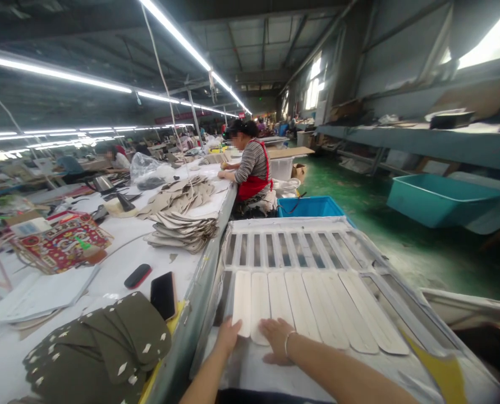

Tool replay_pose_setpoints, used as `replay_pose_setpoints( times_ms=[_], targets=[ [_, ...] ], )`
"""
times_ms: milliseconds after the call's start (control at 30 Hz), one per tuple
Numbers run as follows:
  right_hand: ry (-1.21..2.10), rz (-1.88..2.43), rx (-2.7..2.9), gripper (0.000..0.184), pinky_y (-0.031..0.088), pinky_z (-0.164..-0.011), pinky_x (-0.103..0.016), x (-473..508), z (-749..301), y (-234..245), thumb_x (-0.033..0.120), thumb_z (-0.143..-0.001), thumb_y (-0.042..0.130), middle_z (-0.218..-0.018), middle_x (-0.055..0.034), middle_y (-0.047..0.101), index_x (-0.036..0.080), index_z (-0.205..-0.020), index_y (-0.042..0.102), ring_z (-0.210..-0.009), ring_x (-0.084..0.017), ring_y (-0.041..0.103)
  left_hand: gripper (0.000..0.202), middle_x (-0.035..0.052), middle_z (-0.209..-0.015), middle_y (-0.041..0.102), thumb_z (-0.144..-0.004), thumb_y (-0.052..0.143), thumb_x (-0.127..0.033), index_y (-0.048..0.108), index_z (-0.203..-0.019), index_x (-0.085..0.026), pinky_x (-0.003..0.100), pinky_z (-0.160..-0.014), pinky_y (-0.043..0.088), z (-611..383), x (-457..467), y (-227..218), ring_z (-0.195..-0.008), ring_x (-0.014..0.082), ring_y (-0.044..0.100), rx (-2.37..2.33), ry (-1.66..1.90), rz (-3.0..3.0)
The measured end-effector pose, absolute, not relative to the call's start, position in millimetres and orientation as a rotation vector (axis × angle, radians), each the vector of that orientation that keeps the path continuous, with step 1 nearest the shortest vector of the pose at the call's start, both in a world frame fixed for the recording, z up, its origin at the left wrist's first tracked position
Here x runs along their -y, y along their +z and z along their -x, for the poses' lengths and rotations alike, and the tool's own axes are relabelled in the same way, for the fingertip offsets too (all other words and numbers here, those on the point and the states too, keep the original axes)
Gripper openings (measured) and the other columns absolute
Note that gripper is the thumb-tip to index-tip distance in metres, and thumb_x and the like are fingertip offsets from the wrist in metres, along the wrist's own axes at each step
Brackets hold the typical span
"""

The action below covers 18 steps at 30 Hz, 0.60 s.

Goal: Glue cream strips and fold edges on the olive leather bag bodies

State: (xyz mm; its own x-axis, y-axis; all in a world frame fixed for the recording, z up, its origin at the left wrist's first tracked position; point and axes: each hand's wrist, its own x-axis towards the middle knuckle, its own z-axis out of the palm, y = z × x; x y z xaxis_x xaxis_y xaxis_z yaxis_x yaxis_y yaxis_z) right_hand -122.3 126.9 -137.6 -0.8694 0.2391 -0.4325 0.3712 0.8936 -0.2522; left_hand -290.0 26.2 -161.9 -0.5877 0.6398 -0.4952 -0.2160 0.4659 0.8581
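Observation:
Several long cream strips with rounded ends lie side by side on a white slotted rack. My left hand (228,335) is closed on the lower end of the leftmost cream strip (243,297), thumb on its face near the edge; the other fingers are partly hidden. Beside it, my right hand (278,338) lies open and flat, fingertips on the lower end of the second cream strip (260,297). A bracelet circles that wrist. Uncovered slots of the rack (289,224) show above the strips and at their right.
On the left table are dark olive pieces (93,342), a phone (164,295), a dark red-edged case (137,276) and stacked beige pieces (182,230). A person in a red apron (253,168) sits ahead. A blue bin (311,206) stands behind the rack, a teal tub (443,199) at right.

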Motion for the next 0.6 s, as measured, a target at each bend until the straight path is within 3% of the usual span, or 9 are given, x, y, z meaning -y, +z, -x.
replay_pose_setpoints(
  times_ms=[100, 233, 333, 467, 600],
  targets=[
    [-0.472, -0.484, -2.625, 0.098, 0.011, -0.107, -0.051, -121.0, 129.9, -151.4, 0.065, -0.064, 0.053, -0.147, -0.0142, 0.016, 0.012, -0.141, 0.021, -0.134, -0.032, 0.014, 0.03, 0.01, -0.096, 0.067, -0.081, 0.056, -0.039, 0.06, -0.102, -0.019, 0.036, -0.071, 0.053, 300.5, -21.3, -152.5, -0.092, 0.0263, 0.063, -1.703, 1.439, -0.276],
    [-0.518, -0.558, -2.61, 0.092, 0.008, -0.107, -0.05, -120.8, 136.7, -145.6, 0.067, -0.064, 0.052, -0.143, -0.0168, 0.027, 0.012, -0.136, 0.034, -0.131, -0.033, 0.022, 0.027, 0.0125, -0.094, 0.067, -0.084, 0.048, -0.033, 0.058, -0.1, -0.014, 0.035, -0.083, 0.051, 323.2, 0.7, -126.0, -0.101, 0.0246, 0.06, -1.522, 1.642, -0.178],
    [-0.569, -0.726, -2.609, 0.07, 0.02, -0.102, -0.054, -117.6, 151.4, -134.5, 0.059, -0.075, 0.046, -0.134, -0.0198, 0.041, 0.011, -0.126, 0.048, -0.124, -0.036, 0.035, 0.027, 0.0128, -0.099, 0.066, -0.087, 0.042, -0.031, 0.06, -0.096, -0.014, 0.037, -0.095, 0.044, 328.1, 7.7, -87.7, -0.111, 0.0238, 0.054, -1.147, 1.833, -0.197],
    [-0.661, -1.095, -2.532, 0.033, 0.038, -0.091, -0.047, -111.5, 172.7, -115.3, 0.028, -0.083, 0.05, -0.118, -0.0189, 0.054, 0.009, -0.108, 0.059, -0.111, -0.03, 0.049, 0.033, 0.0135, -0.118, 0.059, -0.09, 0.036, -0.027, 0.06, -0.109, -0.014, 0.05, -0.103, 0.031, 320.6, -0.2, -29.2, -0.121, 0.0306, 0.042, -0.502, 1.873, -0.492],
    [-0.89, -1.487, -2.405, 0.025, 0.048, -0.079, -0.037, -130.8, 179.4, -74.1, 0.025, -0.083, 0.055, -0.105, -0.0088, 0.06, 0.012, -0.104, 0.057, -0.093, -0.019, 0.059, 0.05, 0.0163, -0.129, 0.049, -0.094, 0.02, -0.034, 0.055, -0.12, -0.01, 0.044, -0.109, 0.017, 322.0, 3.2, 9.4, -0.128, 0.0299, 0.03, -0.257, 1.802, -0.736]
  ],
)
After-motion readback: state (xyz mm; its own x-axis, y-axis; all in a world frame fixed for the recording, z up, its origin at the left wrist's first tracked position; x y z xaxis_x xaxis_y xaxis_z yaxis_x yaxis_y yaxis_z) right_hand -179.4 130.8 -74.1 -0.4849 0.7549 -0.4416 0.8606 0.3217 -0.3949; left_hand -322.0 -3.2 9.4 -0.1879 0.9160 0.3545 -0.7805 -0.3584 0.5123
